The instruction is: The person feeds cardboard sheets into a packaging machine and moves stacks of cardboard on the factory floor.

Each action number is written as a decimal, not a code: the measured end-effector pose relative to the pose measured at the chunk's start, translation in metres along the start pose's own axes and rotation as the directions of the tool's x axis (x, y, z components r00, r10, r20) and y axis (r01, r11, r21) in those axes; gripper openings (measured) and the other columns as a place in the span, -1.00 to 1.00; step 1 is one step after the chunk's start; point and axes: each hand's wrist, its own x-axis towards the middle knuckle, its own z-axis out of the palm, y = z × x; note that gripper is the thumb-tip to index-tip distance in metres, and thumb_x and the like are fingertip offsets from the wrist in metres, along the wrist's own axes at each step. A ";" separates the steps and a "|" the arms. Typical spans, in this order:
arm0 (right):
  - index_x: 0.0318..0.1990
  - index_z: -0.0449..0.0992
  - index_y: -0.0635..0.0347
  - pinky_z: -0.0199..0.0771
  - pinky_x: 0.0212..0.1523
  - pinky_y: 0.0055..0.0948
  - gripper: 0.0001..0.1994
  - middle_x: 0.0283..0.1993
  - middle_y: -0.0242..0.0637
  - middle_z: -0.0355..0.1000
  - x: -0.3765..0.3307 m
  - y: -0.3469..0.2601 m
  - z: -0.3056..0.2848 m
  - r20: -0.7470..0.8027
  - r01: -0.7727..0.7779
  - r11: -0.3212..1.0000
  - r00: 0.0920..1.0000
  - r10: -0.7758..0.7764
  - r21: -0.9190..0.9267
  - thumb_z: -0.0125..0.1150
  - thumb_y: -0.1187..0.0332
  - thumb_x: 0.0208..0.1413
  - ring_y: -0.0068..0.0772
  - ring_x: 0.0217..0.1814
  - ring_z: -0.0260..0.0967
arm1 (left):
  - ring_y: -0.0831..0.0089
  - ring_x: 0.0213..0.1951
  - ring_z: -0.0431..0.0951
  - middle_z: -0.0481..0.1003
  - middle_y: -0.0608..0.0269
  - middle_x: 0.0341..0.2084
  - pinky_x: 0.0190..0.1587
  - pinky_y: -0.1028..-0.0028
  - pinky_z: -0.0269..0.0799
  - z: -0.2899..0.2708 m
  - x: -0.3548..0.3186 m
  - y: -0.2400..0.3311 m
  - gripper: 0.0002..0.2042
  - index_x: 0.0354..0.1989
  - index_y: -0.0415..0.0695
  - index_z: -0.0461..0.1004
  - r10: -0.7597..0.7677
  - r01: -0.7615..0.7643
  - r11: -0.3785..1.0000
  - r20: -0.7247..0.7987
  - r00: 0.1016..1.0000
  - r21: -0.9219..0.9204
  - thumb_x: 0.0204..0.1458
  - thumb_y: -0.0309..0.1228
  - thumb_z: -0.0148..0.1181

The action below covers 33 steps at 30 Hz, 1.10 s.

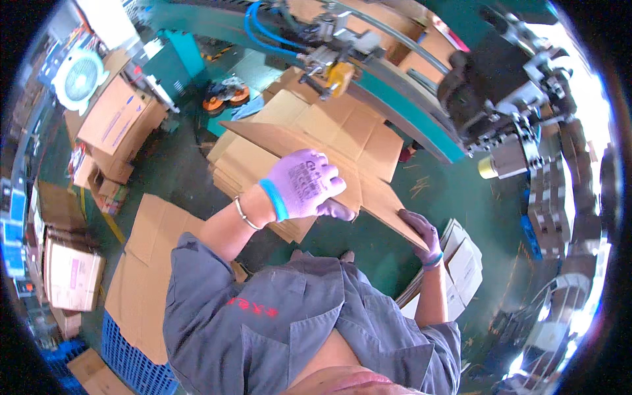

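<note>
A flattened cardboard box (380,201) is raised and tilted in front of me, with creased flaps. My left hand (306,184), in a purple glove with a blue cuff, is closed at its near edge, fingers curled and thumb below. My right hand (423,234), also gloved, grips the box's right end, with the fingers on its outer face. Beneath and beyond lies a stack of flat cardboard (309,122), partly covered by the raised box.
A machine with a green rail (415,112) and a yellow-tipped fitting (339,79) runs beyond the stack. White flat sheets (464,263) are piled at my right. Large cardboard (155,257) lies over a blue crate (135,355) at my left. A white fan (80,79) stands far left.
</note>
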 end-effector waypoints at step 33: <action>0.17 0.25 0.35 0.40 -0.21 -0.47 -0.36 -0.21 -0.27 0.45 0.092 0.079 -0.248 -0.473 0.183 0.516 0.716 0.514 0.837 -0.09 -0.07 0.15 -0.45 -0.21 0.41 | 0.11 -0.05 0.44 0.47 0.13 -0.07 0.08 0.19 0.31 0.113 0.179 -0.015 -0.61 0.00 -0.08 0.45 -0.226 0.212 0.974 -0.357 0.906 -0.080 -0.02 -0.22 0.16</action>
